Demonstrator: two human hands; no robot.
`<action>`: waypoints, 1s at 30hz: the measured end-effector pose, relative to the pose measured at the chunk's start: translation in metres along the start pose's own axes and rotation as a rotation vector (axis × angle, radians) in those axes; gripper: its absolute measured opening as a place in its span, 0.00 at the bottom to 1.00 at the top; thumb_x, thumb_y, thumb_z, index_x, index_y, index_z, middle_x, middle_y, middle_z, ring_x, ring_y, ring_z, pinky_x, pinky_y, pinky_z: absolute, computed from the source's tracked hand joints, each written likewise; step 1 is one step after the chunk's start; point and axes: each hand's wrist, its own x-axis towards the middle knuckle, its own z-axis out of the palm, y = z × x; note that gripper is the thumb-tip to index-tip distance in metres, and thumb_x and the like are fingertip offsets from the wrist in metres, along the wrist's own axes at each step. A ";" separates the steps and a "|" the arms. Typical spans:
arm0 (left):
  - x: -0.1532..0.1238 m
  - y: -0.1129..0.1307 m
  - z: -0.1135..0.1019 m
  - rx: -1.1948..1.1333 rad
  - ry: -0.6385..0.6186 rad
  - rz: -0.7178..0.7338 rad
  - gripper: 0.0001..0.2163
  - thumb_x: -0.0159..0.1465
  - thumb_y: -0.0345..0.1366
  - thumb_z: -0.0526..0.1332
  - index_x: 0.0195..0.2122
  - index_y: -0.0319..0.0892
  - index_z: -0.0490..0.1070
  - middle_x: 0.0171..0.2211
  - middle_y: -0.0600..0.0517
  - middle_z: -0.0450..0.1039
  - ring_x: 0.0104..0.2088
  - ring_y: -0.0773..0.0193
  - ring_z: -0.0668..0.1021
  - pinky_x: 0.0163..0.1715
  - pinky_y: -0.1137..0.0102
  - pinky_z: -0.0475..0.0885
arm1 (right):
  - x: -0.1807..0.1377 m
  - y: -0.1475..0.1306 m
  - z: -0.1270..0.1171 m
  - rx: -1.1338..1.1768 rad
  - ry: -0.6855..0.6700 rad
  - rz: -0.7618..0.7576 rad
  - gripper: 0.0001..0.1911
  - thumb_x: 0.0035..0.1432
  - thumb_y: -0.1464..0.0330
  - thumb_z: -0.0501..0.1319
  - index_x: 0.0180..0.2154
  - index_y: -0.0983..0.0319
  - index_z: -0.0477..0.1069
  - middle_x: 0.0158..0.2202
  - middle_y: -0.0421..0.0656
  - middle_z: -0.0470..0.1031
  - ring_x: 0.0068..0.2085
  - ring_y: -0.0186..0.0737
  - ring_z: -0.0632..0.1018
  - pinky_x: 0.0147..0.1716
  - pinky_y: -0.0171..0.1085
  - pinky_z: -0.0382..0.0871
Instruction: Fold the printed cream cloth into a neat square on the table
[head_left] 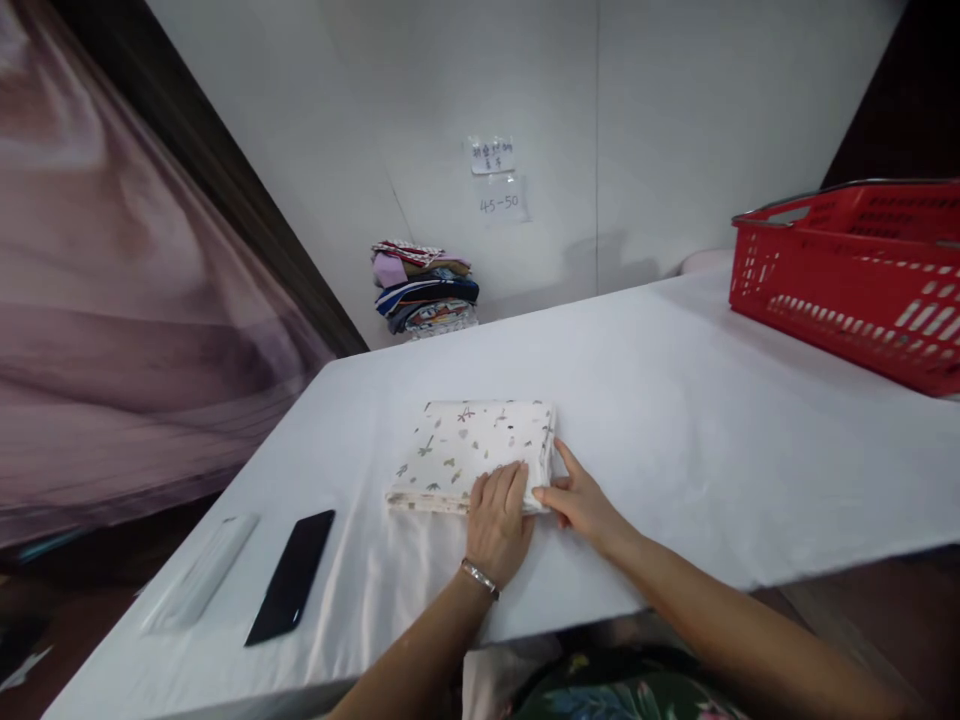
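A folded white cloth (469, 450) with small printed figures lies on the white table (675, 400). My left hand (496, 522), with a thin bracelet at the wrist, lies flat on the cloth's near right corner, fingers stretched out. My right hand (579, 497) rests beside the cloth's right edge, its fingers extended along that edge and the thumb touching the corner. Neither hand lifts the cloth.
A black phone (292, 576) and a pale flat bar (201, 584) lie at the near left of the table. A red plastic basket (855, 275) stands at the far right. A stack of folded clothes (424, 290) sits against the back wall.
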 end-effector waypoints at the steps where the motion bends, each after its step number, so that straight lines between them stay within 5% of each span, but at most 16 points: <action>1: 0.001 0.000 0.003 -0.012 0.019 -0.003 0.29 0.51 0.26 0.56 0.56 0.42 0.57 0.51 0.44 0.68 0.51 0.54 0.69 0.53 0.55 0.60 | 0.000 -0.001 0.001 0.003 -0.001 -0.005 0.48 0.48 0.66 0.62 0.63 0.60 0.36 0.17 0.31 0.65 0.16 0.30 0.65 0.16 0.29 0.57; 6: 0.007 -0.015 0.009 -0.170 0.139 -0.018 0.19 0.57 0.30 0.56 0.50 0.44 0.64 0.43 0.48 0.74 0.45 0.58 0.75 0.47 0.61 0.68 | 0.003 0.004 -0.007 -0.048 -0.060 -0.014 0.45 0.52 0.60 0.60 0.63 0.59 0.36 0.21 0.34 0.70 0.16 0.30 0.67 0.14 0.28 0.57; 8: 0.009 -0.021 0.005 -0.275 0.147 -0.114 0.18 0.57 0.33 0.57 0.49 0.45 0.65 0.43 0.49 0.74 0.43 0.60 0.75 0.43 0.65 0.71 | 0.013 0.004 -0.021 -0.127 -0.083 -0.031 0.39 0.54 0.57 0.57 0.62 0.60 0.44 0.26 0.39 0.74 0.17 0.30 0.69 0.13 0.29 0.57; 11: 0.013 -0.024 -0.004 -0.383 0.093 -0.288 0.18 0.56 0.33 0.58 0.49 0.47 0.66 0.41 0.53 0.75 0.40 0.62 0.77 0.39 0.70 0.72 | 0.045 0.000 -0.051 -0.312 0.079 -0.120 0.26 0.55 0.60 0.56 0.53 0.64 0.63 0.32 0.43 0.75 0.24 0.32 0.73 0.20 0.30 0.63; 15: 0.019 -0.025 -0.010 -0.414 0.061 -0.384 0.17 0.55 0.33 0.58 0.47 0.46 0.68 0.39 0.54 0.76 0.39 0.63 0.77 0.38 0.72 0.71 | 0.097 -0.005 -0.079 -0.648 0.296 -0.152 0.23 0.51 0.66 0.59 0.50 0.64 0.67 0.45 0.47 0.72 0.40 0.39 0.73 0.40 0.36 0.65; 19: 0.021 -0.027 -0.010 -0.414 0.052 -0.398 0.16 0.55 0.34 0.58 0.47 0.45 0.69 0.37 0.54 0.76 0.38 0.63 0.77 0.36 0.73 0.71 | 0.132 -0.006 -0.079 -0.827 0.200 -0.199 0.29 0.49 0.62 0.60 0.54 0.61 0.63 0.50 0.46 0.69 0.47 0.44 0.70 0.45 0.38 0.62; 24: 0.024 -0.028 -0.013 -0.422 0.055 -0.404 0.16 0.55 0.35 0.58 0.46 0.44 0.70 0.37 0.54 0.76 0.36 0.63 0.77 0.34 0.74 0.71 | 0.149 -0.006 -0.076 -0.887 0.051 -0.296 0.23 0.49 0.68 0.58 0.49 0.57 0.68 0.43 0.42 0.74 0.40 0.40 0.73 0.39 0.34 0.63; 30: 0.030 -0.032 -0.019 -0.456 0.116 -0.462 0.14 0.55 0.37 0.59 0.43 0.43 0.71 0.37 0.53 0.76 0.36 0.63 0.77 0.35 0.72 0.71 | 0.162 -0.001 -0.082 -0.625 -0.094 -0.409 0.16 0.50 0.72 0.56 0.42 0.59 0.74 0.34 0.38 0.76 0.36 0.36 0.73 0.36 0.32 0.63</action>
